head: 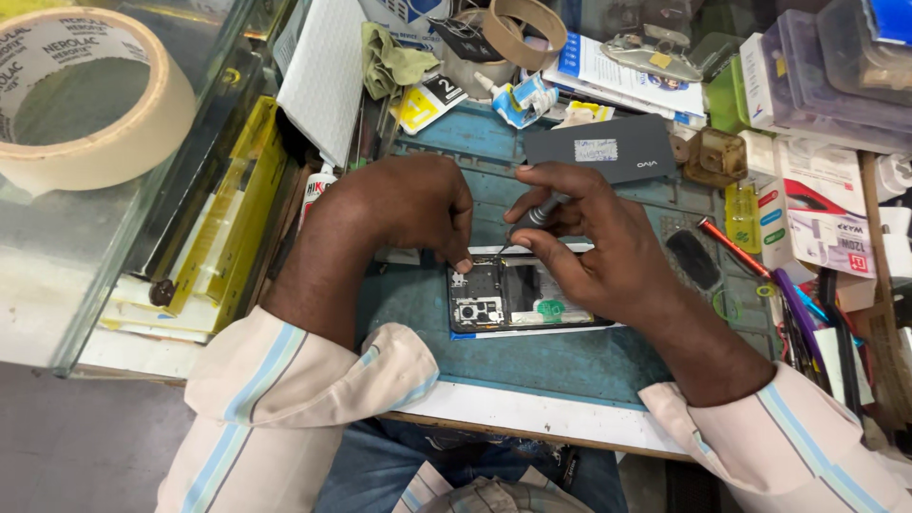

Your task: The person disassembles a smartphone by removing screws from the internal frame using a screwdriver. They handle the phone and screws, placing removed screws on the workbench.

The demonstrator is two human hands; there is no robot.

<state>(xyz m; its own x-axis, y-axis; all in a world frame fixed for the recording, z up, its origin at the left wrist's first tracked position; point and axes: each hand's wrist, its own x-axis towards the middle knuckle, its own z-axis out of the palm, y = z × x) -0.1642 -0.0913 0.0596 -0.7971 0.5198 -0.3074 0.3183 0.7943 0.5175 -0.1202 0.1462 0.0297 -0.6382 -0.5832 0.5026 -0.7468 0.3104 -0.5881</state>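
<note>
An opened smartphone [518, 296] with its back cover off lies on the blue work mat [560, 361], its circuit board and camera modules showing. My left hand [408, 204] rests on the phone's upper left corner, fingertips pressing it to the mat. My right hand [589, 237] holds a small grey precision screwdriver [534, 217], its tip down on the phone's top edge near my left fingertips. The far part of the phone is hidden under both hands.
A dark phone back cover [598, 150] lies beyond the hands. A big roll of tape [81, 95] sits on the glass counter at left. Glue tubes [518, 95], boxes [817, 204], pens and tools [803, 318] crowd the back and right side of the bench.
</note>
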